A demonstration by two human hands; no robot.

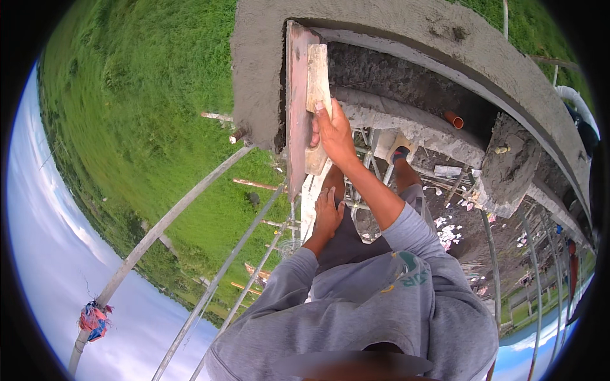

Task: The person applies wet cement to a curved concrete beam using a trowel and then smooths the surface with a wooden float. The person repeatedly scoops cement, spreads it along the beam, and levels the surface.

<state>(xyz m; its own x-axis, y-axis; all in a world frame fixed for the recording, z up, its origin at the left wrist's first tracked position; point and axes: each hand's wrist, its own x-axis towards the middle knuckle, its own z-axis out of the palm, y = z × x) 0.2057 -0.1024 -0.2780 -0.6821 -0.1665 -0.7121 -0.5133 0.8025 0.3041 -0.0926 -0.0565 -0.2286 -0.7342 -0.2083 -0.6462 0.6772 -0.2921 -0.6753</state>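
Float (297,82): wooden handle (317,76) inside right grip (335,134), board (297,133) just left.

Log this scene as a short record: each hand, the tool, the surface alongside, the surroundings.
Right hand: gripping a pale wooden handle
Tool: long, flat board bearing that handle
Left hand: fingers extended, by the person's left knee
Surface alongside: rough grey concrete, left of the board; contact unclear
Right of the board: orange pipe end
Surroundings: green grass, slanting pole, cloudy sky
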